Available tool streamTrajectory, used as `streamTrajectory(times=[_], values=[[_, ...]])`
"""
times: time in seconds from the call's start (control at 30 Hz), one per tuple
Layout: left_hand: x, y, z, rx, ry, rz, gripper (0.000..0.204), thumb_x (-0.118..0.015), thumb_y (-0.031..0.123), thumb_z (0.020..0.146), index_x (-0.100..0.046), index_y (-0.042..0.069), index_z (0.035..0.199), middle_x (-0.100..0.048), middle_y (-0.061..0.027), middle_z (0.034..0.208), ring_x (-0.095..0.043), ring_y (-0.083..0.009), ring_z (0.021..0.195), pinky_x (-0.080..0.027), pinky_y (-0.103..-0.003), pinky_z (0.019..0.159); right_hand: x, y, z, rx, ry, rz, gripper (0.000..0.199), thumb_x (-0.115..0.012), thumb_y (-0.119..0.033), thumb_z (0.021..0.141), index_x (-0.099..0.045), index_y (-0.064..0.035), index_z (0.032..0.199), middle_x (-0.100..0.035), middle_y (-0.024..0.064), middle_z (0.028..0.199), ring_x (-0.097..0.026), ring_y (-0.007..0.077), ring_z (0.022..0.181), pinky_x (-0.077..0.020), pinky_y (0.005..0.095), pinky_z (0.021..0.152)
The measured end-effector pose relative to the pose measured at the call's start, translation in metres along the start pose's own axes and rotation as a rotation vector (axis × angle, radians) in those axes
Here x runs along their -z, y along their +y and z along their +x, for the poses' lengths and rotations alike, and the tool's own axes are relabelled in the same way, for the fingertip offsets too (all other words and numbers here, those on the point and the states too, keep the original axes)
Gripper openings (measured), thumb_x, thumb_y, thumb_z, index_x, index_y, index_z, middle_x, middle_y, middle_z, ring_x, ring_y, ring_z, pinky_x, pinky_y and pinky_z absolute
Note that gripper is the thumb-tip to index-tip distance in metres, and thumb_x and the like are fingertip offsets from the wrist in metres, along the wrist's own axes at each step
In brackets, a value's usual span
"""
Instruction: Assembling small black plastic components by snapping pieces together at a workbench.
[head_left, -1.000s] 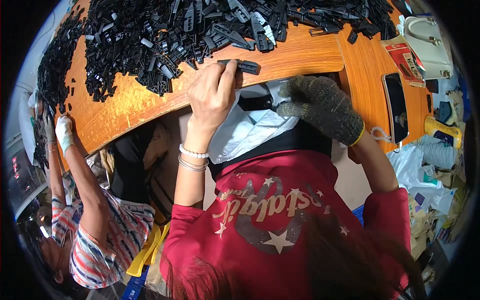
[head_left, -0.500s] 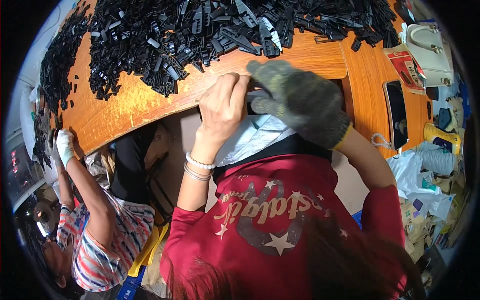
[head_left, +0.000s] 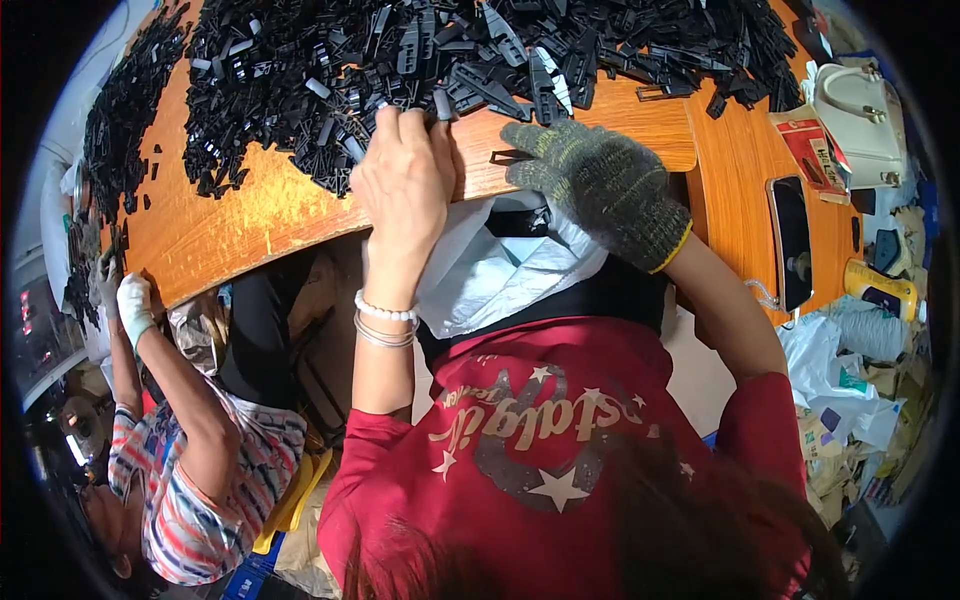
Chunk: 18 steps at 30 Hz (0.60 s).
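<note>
A big heap of small black plastic parts [head_left: 420, 60] covers the far side of the orange wooden table [head_left: 260, 215]. My bare left hand [head_left: 405, 185], with bracelets on the wrist, reaches to the heap's near edge, and its closed fingertips pinch one black plastic part [head_left: 441, 104]. My right hand [head_left: 590, 180] wears a grey knitted glove and lies on the table edge with its fingers apart. Its fingertips are next to a thin black frame-shaped part [head_left: 510, 157]. A white plastic bag [head_left: 500, 275] hangs open below both hands, against my red shirt.
At the left, another person in a striped shirt has a white-gloved hand [head_left: 130, 305] at the table edge. A dark phone [head_left: 792, 240], a red packet [head_left: 815, 150] and a white handbag [head_left: 850, 105] lie on the table's right part. Bags and clutter [head_left: 850, 380] fill the floor at right.
My left hand has moved from the table edge up to the heap. My gloved right hand has come up from the bag at my lap onto the table edge.
</note>
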<state>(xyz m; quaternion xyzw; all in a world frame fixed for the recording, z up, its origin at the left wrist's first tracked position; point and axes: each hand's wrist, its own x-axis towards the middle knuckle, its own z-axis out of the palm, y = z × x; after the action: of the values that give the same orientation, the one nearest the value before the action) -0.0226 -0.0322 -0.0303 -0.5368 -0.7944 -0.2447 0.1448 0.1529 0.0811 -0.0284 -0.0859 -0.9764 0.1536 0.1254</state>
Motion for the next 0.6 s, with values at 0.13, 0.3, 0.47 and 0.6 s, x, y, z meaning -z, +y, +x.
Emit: streamTrajectory(times=[0.13, 0.3, 0.47, 0.6], values=[[0.008, -0.008, -0.004, 0.005, -0.064, -0.011, 0.015, -0.063, 0.016, 0.086, -0.058, 0.002, 0.085, -0.054, -0.0132, 0.082, -0.06, -0.0315, 0.064, -0.046, -0.041, 0.053, 0.007, -0.004, 0.001, -0.024, -0.037, -0.002, 0.025, -0.057, -0.019, 0.087, -0.069, -0.0171, 0.108, -0.057, 0.0033, 0.13, -0.058, 0.0244, 0.113, -0.0505, 0.0378, 0.089], [0.014, -0.01, -0.002, -0.022, -0.093, -0.092, 0.013, -0.065, 0.015, 0.084, -0.06, 0.003, 0.087, -0.055, -0.0128, 0.081, -0.06, -0.0314, 0.061, -0.047, -0.041, 0.054, 0.011, -0.007, 0.003, -0.067, -0.107, -0.034, 0.025, -0.056, -0.019, 0.088, -0.069, -0.0187, 0.108, -0.057, 0.0034, 0.13, -0.058, 0.0244, 0.112, -0.0504, 0.0385, 0.089], [0.02, 0.005, -0.009, -0.074, -0.189, -0.162, 0.017, -0.068, 0.009, 0.082, -0.061, 0.002, 0.095, -0.058, -0.0133, 0.09, -0.06, -0.033, 0.077, -0.048, -0.038, 0.065, 0.008, -0.006, 0.002, -0.105, -0.097, 0.001, 0.024, -0.058, -0.021, 0.086, -0.07, -0.0186, 0.107, -0.058, 0.0031, 0.128, -0.059, 0.0245, 0.11, -0.0505, 0.0383, 0.088], [0.018, 0.008, -0.01, -0.176, -0.168, -0.294, 0.018, -0.066, 0.003, 0.081, -0.058, -0.001, 0.097, -0.056, -0.0148, 0.091, -0.058, -0.0335, 0.083, -0.047, -0.039, 0.07, 0.003, -0.002, -0.003, -0.097, -0.028, -0.051, 0.023, -0.06, -0.023, 0.086, -0.07, -0.0164, 0.106, -0.059, 0.0044, 0.127, -0.06, 0.0246, 0.107, -0.0507, 0.0375, 0.087]])
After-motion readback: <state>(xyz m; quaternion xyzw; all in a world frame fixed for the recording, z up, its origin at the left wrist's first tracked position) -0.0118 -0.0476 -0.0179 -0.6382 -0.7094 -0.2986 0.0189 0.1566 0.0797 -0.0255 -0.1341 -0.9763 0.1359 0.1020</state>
